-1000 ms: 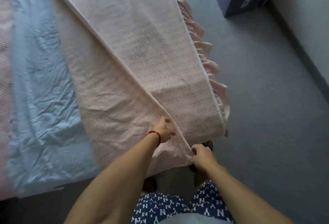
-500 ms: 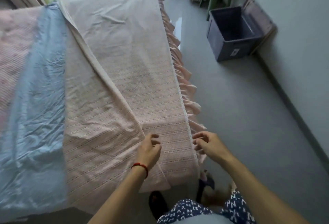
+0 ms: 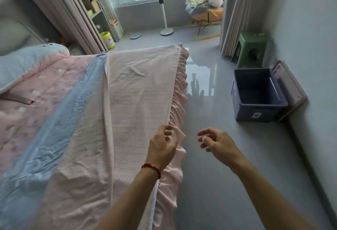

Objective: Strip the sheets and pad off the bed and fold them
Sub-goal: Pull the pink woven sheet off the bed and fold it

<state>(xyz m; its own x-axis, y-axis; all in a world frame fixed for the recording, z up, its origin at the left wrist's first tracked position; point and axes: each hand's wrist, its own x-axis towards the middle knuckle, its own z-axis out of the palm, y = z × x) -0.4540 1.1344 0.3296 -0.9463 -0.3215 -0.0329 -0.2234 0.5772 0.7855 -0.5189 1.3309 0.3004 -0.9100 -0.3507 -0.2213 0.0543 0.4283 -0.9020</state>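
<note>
A pink striped sheet with a ruffled edge point(image 3: 138, 98) lies folded lengthwise along the bed's right side. Left of it a strip of light blue sheet point(image 3: 60, 127) shows, and further left a pink patterned pad point(image 3: 36, 94). My left hand point(image 3: 161, 148), with a red string on its wrist, hovers over the ruffle at the bed's edge, its fingers loosely curled and holding nothing. My right hand point(image 3: 217, 143) hangs in the air over the floor to the right of the bed, fingers loosely curled and holding nothing.
A blue-and-pink pillow point(image 3: 23, 61) sits at the bed's head on the left. An open dark blue storage bin point(image 3: 259, 100) stands on the grey floor by the right wall, a green stool point(image 3: 252, 47) behind it. A standing fan point(image 3: 162, 5) and shelves are near the window.
Both hands have let go of the sheet's near corner and lifted away from it. The view has tilted up from the bed's foot to take in the whole room.
</note>
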